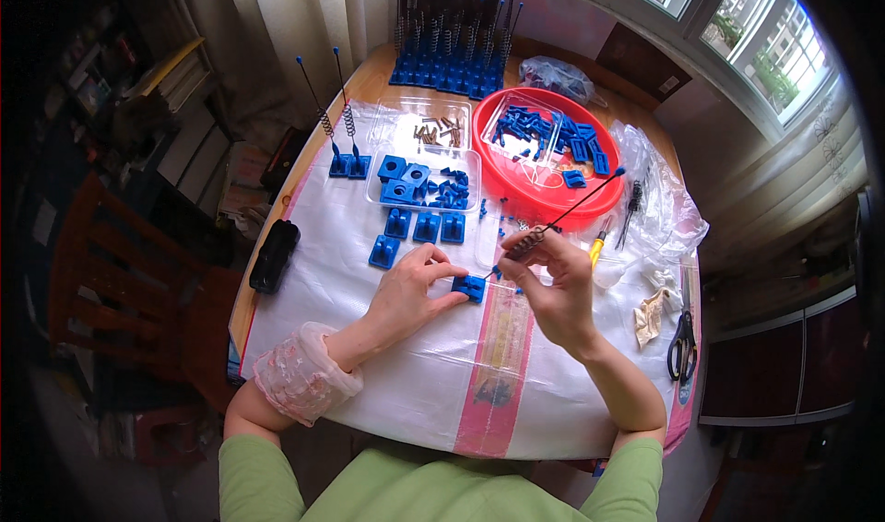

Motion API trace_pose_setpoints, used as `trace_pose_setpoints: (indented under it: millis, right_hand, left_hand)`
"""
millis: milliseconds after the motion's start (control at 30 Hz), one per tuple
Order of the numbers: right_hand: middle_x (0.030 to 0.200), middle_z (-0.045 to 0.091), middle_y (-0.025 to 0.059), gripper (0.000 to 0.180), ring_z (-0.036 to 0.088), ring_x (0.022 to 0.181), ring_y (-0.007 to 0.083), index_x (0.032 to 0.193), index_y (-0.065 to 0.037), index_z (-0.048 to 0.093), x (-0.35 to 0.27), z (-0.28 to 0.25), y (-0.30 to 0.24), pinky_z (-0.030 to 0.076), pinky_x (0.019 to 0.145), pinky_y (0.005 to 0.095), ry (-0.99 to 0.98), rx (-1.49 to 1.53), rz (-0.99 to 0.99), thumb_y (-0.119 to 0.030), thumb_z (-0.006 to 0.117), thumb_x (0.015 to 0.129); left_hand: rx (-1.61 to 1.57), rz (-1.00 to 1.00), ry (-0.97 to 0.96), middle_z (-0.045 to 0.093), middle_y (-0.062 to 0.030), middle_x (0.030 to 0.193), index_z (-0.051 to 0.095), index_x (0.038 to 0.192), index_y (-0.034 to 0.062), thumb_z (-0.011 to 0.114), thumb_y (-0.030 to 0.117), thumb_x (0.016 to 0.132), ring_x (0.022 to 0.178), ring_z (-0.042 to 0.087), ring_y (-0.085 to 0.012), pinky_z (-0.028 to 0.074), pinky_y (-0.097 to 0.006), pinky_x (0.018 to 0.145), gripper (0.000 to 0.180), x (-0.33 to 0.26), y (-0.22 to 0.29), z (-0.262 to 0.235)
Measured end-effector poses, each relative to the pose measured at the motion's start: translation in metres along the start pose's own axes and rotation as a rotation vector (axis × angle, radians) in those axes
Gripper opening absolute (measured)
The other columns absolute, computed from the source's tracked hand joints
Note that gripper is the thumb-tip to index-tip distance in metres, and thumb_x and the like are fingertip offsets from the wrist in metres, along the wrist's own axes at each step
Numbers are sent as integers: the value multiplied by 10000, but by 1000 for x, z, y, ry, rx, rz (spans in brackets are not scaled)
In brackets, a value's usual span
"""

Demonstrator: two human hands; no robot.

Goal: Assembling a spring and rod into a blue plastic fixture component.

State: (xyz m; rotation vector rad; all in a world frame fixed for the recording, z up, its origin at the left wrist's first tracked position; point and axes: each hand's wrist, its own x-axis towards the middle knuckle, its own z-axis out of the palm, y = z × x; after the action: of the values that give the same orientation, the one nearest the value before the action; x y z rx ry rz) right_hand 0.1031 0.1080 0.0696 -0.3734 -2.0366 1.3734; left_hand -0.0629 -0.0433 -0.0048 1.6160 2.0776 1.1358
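My left hand (410,293) pinches a small blue plastic base (472,289) against the tabletop, thumb and fingertips at its left side. Between the closed fingers of my right hand (558,287) is a thin black rod with a coiled spring (527,243); it slants up to the right and ends in a small blue tip. The rod's lower end reaches down close to the blue base; whether it sits in it I cannot tell. Just beyond my left hand stand several more blue bases (426,228).
Farther back are clear plastic boxes (371,185) with blue parts and brass-coloured pins, and a red basin (493,183) of blue pieces. Finished-looking spring rods on bases (350,165) stand left and at the back. A black case (275,256), yellow-handled screwdriver (598,245) and scissors (682,349) lie around.
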Motion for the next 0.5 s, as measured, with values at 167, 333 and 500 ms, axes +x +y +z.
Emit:
trace_pose_setpoints:
  millis: [167,333,500]
  right_hand:
    - [847,721,109,196,709,733,186,1003,23,707,-5,11,20,532,677,324,-15,-119,-90,33,799,831]
    - [844,706,126,207,705,730,220,1003,20,696,-4,13,22,531,666,336,-31,-184,-143,52,795,825]
    - [844,687,126,201,703,732,236,1003,20,686,-2,15,20,534,656,338,-51,-206,-169,53,792,836]
  left_hand:
    - [-17,-2,-12,646,-76,1059,811,1140,121,887,203,823,969,662,-230,553,-353,842,336,1,-1,0]
    - [-18,-1,-27,643,-77,1056,808,1145,127,880,210,831,970,658,-229,552,-355,856,333,0,-2,-1]
    - [-41,-15,-35,638,-69,1039,811,1137,146,869,237,848,975,646,-232,543,-360,870,309,1,-3,0]
